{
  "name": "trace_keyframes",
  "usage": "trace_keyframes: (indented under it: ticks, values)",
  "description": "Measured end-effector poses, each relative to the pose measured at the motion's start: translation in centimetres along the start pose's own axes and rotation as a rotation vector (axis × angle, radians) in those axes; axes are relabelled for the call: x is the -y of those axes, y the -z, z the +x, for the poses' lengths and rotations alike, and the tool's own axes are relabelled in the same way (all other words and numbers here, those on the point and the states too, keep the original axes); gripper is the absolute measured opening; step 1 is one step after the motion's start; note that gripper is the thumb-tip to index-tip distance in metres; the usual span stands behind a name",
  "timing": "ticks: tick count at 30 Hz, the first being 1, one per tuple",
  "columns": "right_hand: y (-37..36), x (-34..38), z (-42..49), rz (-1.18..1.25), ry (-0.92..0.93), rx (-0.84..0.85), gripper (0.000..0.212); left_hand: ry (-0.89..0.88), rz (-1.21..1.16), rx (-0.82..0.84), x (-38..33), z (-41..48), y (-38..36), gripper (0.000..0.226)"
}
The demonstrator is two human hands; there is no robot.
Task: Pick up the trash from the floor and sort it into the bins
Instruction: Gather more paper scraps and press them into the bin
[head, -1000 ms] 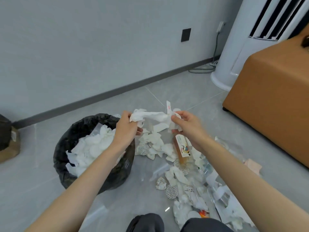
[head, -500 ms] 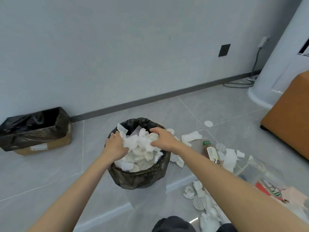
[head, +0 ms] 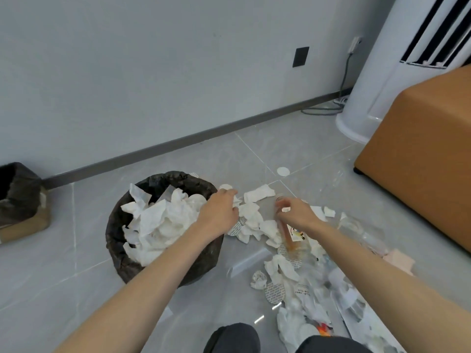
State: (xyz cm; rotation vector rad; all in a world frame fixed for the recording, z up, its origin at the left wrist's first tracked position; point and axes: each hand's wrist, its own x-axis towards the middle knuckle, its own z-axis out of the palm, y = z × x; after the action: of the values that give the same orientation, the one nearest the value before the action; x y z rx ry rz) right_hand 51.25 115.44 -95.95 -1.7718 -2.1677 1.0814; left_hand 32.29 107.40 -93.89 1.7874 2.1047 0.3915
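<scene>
Trash paper point(head: 252, 220) on floor, just right of round bin point(head: 113, 238); both hands above it.
Round bin is black-lined and heaped with crumpled white paper. Left hand point(head: 219, 212) reaches across the bin's right rim, palm down, fingers loosely extended, gripping nothing. Right hand point(head: 298, 215) is over an amber bottle point(head: 290, 239) lying among the scraps; its fingers are curled but blurred, so the grip cannot be determined. Box bin point(head: 23, 212) stands well apart at left.
</scene>
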Motion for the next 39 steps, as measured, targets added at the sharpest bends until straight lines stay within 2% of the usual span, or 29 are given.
trace_keyframes:
  ticks: [3, 8, 11, 14, 18, 20, 22, 24, 28, 31, 34, 37, 39]
  values:
    - [-0.8, -3.1, 1.1, -0.071, -0.057, -0.014, 0.037, -0.067, 0.255, 0.104, -0.3, 1.4, -3.1, 0.048]
    - [-3.3, -6.9, 3.6, -0.179, -0.182, 0.016, 0.048, -0.175, 0.486, 0.062, 2.4, 3.1, -6.4, 0.038]
    - [-4.8, -8.1, 4.7, -0.192, -0.233, 0.024, 0.055, -0.238, 0.655, -0.018, 3.2, 3.9, -6.4, 0.035]
    - [-5.8, -9.3, 5.7, -0.230, -0.270, 0.038, 0.058, -0.143, 0.826, 0.139, 4.3, 4.3, -6.2, 0.027]
    - [-6.9, -11.1, 6.8, -0.290, -0.292, 0.064, 0.062, -0.057, 1.127, 0.176, 5.7, 5.1, -5.7, 0.031]
    - [-7.6, -11.7, 7.0, -0.282, -0.290, 0.055, 0.064, 0.003, 1.186, 0.207, 5.7, 5.6, -6.5, 0.034]
    - [-8.3, -12.1, 7.3, -0.314, -0.270, -0.002, 0.064, 0.022, 1.124, 0.238, 5.0, 6.5, -8.2, 0.037]
    - [-9.0, -12.3, 7.6, -0.406, -0.203, -0.102, 0.061, 0.026, 0.944, 0.257, 4.1, 7.4, -10.6, 0.041]
    - [-9.9, -11.9, 8.7, -0.573, 0.074, -0.188, 0.055, 0.093, 0.480, 0.298, 4.1, 9.0, -15.7, 0.055]
    - [-10.9, -11.4, 9.7, -0.571, 0.222, -0.168, 0.054, 0.191, 0.245, 0.364, 5.6, 10.0, -18.7, 0.063]
    - [-12.2, -10.9, 10.8, -0.511, 0.266, -0.091, 0.056, 0.266, 0.124, 0.406, 7.2, 10.0, -20.7, 0.068]
    - [-13.7, -10.8, 11.6, -0.503, 0.217, 0.020, 0.055, 0.264, 0.108, 0.378, 8.2, 8.7, -21.8, 0.063]
    - [-14.8, -11.0, 11.7, -0.480, 0.125, 0.085, 0.053, 0.249, 0.108, 0.273, 8.3, 7.5, -22.3, 0.054]
